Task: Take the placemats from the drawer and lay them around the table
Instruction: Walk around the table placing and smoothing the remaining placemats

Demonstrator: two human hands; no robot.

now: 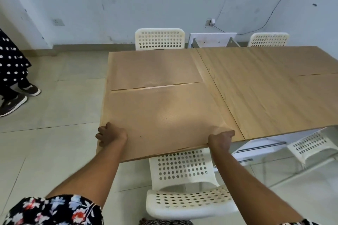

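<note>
Both hands, left hand [111,134], right hand [220,139], gripping placemat [161,120] lengthwise along table [265,86] edge

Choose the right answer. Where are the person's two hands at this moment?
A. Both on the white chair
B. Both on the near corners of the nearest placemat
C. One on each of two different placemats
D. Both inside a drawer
B: the left hand and the right hand each grip a near corner of the nearest placemat at the table edge.

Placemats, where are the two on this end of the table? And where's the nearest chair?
Near placemat [161,115], head view, its middle.
Far placemat [153,68], head view, its middle.
Chair [182,166], head view, its holed backrest.
</note>
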